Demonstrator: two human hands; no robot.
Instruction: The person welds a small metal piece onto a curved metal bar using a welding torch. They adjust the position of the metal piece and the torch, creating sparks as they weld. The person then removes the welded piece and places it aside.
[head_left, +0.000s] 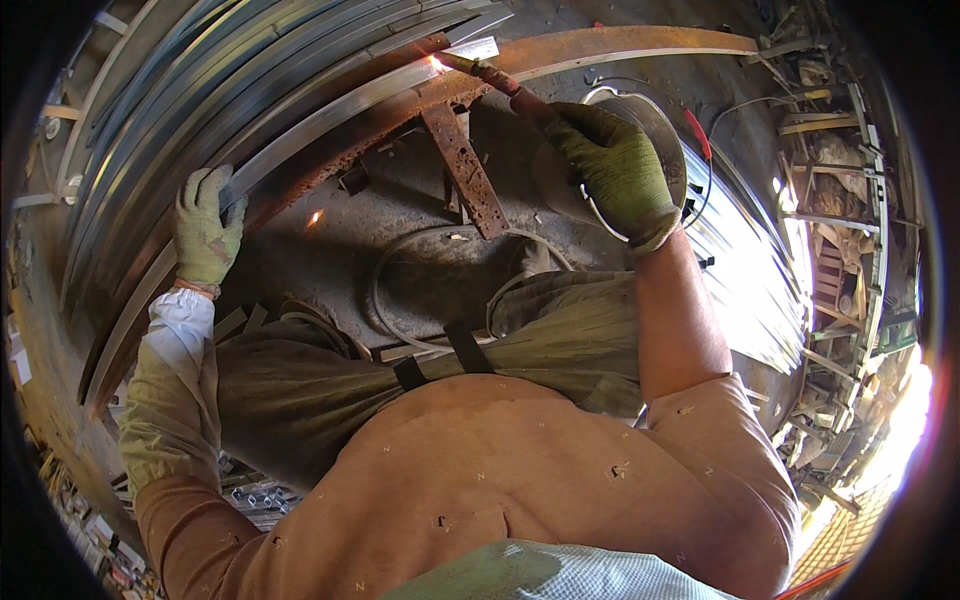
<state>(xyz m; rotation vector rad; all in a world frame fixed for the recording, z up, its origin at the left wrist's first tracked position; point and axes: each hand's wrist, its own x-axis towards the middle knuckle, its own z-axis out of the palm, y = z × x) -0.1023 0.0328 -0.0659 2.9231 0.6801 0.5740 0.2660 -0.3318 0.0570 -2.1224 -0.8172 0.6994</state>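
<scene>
My right hand (612, 165), in a green glove, grips a welding electrode holder (505, 85). Its rod tip glows with a bright spark (437, 64) at the end of a shiny metal strip (330, 120). That strip lies along a rusty curved steel bar (600, 45). My left hand (205, 225), also gloved in green, presses flat on the strip lower down on the left. A small spark (316, 217) falls below the bar.
Several curved shiny metal strips (200, 90) are stacked on the far side. A rusty bracket (462, 170) hangs under the bar. A cable (420, 280) loops on the dirt floor. A round metal pan (650, 125) and more shiny strips (745, 270) lie at right. Scrap clutter (840, 200) fills the right edge.
</scene>
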